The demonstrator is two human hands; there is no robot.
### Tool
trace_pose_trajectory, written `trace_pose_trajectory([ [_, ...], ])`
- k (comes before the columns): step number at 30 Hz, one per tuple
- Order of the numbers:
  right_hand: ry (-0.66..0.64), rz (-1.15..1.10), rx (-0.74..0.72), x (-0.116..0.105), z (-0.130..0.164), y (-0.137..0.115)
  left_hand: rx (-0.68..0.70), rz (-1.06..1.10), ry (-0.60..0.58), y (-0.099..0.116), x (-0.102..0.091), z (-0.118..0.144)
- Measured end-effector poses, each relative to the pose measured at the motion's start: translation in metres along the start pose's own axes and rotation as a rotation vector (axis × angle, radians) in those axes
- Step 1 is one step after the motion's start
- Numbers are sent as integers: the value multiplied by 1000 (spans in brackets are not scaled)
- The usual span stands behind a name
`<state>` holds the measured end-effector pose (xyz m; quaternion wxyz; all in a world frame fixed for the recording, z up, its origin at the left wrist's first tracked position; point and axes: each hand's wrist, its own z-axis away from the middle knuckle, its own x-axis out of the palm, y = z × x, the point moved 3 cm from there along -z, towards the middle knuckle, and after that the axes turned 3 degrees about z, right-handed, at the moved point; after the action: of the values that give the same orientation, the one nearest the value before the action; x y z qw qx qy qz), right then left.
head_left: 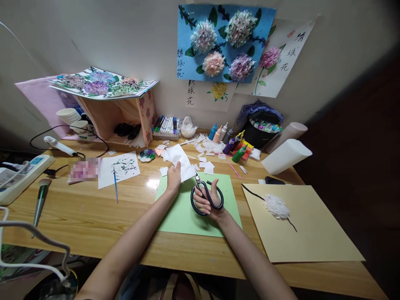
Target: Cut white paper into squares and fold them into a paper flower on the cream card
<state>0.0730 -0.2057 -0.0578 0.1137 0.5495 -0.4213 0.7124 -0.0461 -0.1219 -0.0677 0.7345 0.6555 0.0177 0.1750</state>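
Two bare hands work above a green sheet [187,216] that lies flat on the wooden desk [93,221]. The left hand [173,178] pinches a piece of white tissue paper [179,160] by its near edge, thumb on top, so the paper stands up and away from the person, just beyond the sheet's far edge. The right hand [210,204] is closed through the dark loops of a pair of scissors [204,193], fingers threaded in the handles. Its blades point toward the tissue's lower right corner and meet it there; whether they are parted cannot be told. White paper scraps [204,162] lie scattered just behind. A tan sheet [312,233] with a white tissue flower [276,206] lies to the right.
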Motion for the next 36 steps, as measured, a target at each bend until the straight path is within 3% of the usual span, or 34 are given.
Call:
trace_pose_trajectory([
  [7, 79, 26, 0, -4, 2, 1, -9, -27, -34, 1, 5, 6],
  [13, 23, -31, -48, -2, 1, -1, 6, -41, -76, 2, 10, 12],
  [16, 60, -19, -52, -2, 0, -2, -16, -42, -102, 1, 12, 15],
  [36, 204, 19, -133, -6, 6, -29, -81, -46, -256, -8, 39, 26],
])
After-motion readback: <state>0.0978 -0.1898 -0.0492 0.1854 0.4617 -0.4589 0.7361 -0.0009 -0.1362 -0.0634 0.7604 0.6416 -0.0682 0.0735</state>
